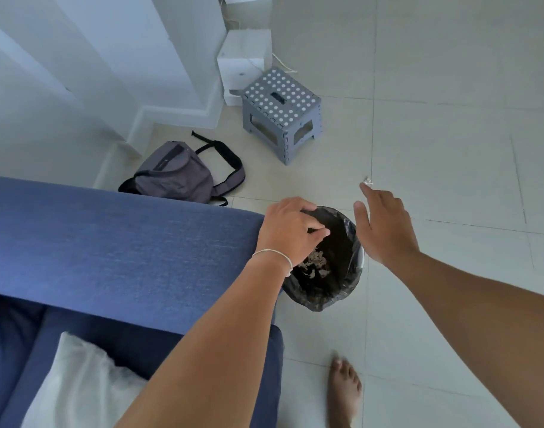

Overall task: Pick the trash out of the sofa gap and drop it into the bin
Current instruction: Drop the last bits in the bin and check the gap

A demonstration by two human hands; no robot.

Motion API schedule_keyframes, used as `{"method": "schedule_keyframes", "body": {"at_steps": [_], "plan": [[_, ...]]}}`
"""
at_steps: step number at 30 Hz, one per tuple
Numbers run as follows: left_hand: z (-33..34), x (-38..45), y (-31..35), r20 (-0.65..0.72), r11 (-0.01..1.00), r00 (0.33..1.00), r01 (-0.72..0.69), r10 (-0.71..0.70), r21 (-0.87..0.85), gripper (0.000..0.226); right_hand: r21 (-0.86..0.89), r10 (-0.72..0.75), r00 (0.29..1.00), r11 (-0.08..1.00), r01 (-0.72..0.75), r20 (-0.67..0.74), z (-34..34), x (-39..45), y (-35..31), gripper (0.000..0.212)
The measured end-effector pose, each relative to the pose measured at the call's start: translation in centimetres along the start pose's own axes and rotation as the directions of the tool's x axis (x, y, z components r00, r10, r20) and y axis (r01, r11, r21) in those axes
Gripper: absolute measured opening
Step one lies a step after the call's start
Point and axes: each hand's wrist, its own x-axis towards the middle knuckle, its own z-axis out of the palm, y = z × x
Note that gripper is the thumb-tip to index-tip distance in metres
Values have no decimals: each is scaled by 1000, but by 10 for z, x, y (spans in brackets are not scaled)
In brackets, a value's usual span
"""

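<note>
The likeliest slip is a miss: the right hand (pixel 385 223) reaches past the bin (pixel 341 291), on its far right side, with a small pale scrap (pixel 367 181) at its fingertips, and that scrap may sit on the floor or be lightly pinched, I cannot tell which; if fumbled it lands outside the bin. This hand is spread, fingers extended. The left hand (pixel 290 231) hovers over the bin's near-left rim, fingers loosely curled, apparently empty, perhaps touching the black liner (pixel 351 230). Pale trash (pixel 317 262) already lies inside the bin, which stands just beside the blue sofa arm (pixel 125 242).
</note>
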Motion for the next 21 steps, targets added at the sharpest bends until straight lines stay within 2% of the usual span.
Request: {"method": "schedule_keyframes", "body": {"at_steps": [3, 6, 8, 10, 12, 16, 18, 21], "plan": [[-4, -5, 5, -32, 1000, 999, 15, -14, 23, 21, 33, -15, 1000, 999, 15, 5, -1, -1, -11, 53], [-13, -17, 6, -96, 988, 994, 59, -45, 145, 28, 124, -89, 996, 988, 90, -14, 0, -7, -33, 51], [-26, -34, -2, -178, 967, 977, 155, -119, 202, 33, 164, -193, 981, 967, 194, -20, 4, -11, -57, 49], [-42, -62, -20, -263, 938, 936, 289, -235, 190, 41, 165, -315, 949, 936, 311, -6, 10, -18, -86, 49], [-57, -101, -46, -321, 909, 886, 392, -333, 139, 48, 151, -417, 909, 899, 410, 12, 19, -26, -120, 48], [-78, -185, -95, -360, 876, 835, 474, -416, 87, 52, 102, -606, 792, 795, 599, 73, 42, -48, -194, 50], [-84, -229, -116, -367, 843, 791, 537, -490, 30, 55, 8, -701, 703, 709, 705, 117, 59, -61, -225, 52], [-92, -301, -148, -375, 752, 684, 657, -626, -55, 60, -196, -785, 593, 562, 803, 179, 84, -77, -256, 55]]}}
